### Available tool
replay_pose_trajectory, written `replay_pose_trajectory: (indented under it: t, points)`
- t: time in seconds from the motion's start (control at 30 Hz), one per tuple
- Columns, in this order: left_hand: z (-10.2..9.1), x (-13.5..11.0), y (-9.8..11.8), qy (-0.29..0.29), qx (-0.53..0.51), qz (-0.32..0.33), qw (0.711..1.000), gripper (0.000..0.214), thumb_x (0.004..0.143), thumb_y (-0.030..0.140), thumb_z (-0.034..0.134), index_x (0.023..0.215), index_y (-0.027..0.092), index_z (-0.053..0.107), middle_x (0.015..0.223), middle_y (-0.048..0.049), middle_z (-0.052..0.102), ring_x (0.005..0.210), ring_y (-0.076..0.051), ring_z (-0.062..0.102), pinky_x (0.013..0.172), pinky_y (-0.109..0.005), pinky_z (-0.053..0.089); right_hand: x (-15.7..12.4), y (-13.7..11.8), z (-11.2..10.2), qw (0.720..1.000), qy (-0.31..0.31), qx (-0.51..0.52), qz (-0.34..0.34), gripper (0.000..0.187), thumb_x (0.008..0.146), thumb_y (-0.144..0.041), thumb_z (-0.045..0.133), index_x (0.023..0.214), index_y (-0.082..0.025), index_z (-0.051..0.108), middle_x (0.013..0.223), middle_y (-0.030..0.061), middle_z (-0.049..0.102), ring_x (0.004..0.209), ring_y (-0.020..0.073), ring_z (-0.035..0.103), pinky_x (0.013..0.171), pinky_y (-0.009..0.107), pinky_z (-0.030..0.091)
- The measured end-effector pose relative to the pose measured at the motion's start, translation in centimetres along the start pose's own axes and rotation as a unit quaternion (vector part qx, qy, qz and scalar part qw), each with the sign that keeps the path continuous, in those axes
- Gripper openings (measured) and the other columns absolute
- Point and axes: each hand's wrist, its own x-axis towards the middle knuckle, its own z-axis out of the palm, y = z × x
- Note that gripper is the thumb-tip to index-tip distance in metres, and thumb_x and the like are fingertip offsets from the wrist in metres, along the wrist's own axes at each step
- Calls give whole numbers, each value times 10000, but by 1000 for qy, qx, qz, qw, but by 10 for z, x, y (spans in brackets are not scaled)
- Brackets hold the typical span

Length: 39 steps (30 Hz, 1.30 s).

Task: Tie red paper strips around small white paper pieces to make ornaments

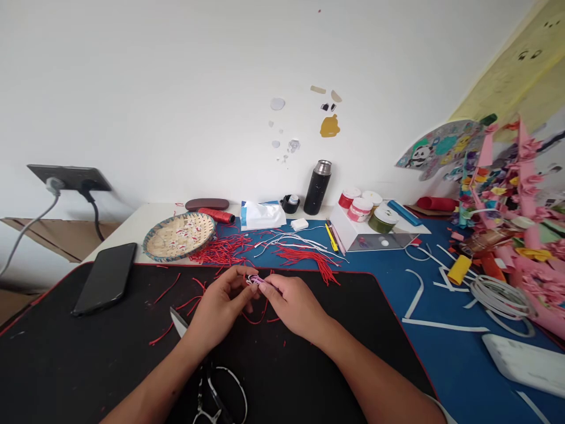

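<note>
Close together over the black mat, my left hand and my right hand are both closed on a small knotted cord in white, purple and red. The fingertips pinch it from either side and cover much of it. A red strand loops on the mat below the hands. Under my left forearm lie scissors; their blade and pale looped handle show, while the middle is hidden. Short red cord pieces lie scattered to the left.
Behind the mat are a woven basket, red cords, white cords, a tissue pack and a black flask. A phone lies left. At right are lidded jars, white strips and pink paper flowers.
</note>
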Motion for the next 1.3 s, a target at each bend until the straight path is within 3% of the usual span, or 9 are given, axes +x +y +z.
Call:
replay_pose_trajectory:
  t: [0.17,0.33,0.6,0.87,1.1,1.3]
  points:
    - [-1,3,3,13,-27,-4,1000,353,881,460,720,1110,207,629,760,3,714,555,-148,627,509,-244,442,-1,0,0,1000,7,22,-8,287,1055,-348,508,941,-196,724,699,-27,621,613,118,485,597,255,297]
    - [-4,6,5,26,-44,-19,999,394,857,477,743,1101,188,636,755,-9,726,539,-139,621,496,-236,434,2,3,0,992,34,119,1,316,1044,-409,518,1004,-186,738,822,10,677,708,139,546,640,252,361]
    - [-1,2,10,-42,-98,-33,994,505,856,472,773,1231,199,576,778,-11,734,537,-146,643,471,-231,426,5,5,-3,966,31,247,72,439,970,-588,571,1020,-177,716,591,-59,417,524,117,365,521,251,300]
    - [2,0,9,-89,-132,-46,986,426,856,450,798,1065,230,499,740,18,735,538,-130,651,478,-205,414,6,4,-5,972,3,230,50,375,945,-516,629,927,-149,701,803,14,629,730,151,517,698,274,398]
    - [1,2,7,-74,-137,-44,987,458,833,491,812,1056,221,517,726,13,731,528,-139,648,466,-212,419,6,7,-4,966,-9,252,55,353,920,-507,660,863,-158,663,750,-11,573,677,132,459,657,266,364]
    - [-4,3,8,1,-157,-36,987,491,854,567,758,1142,203,599,871,-32,722,630,-169,673,502,-251,478,3,1,-7,947,-12,301,110,362,869,-549,701,846,-195,631,569,-87,361,504,97,284,507,251,235]
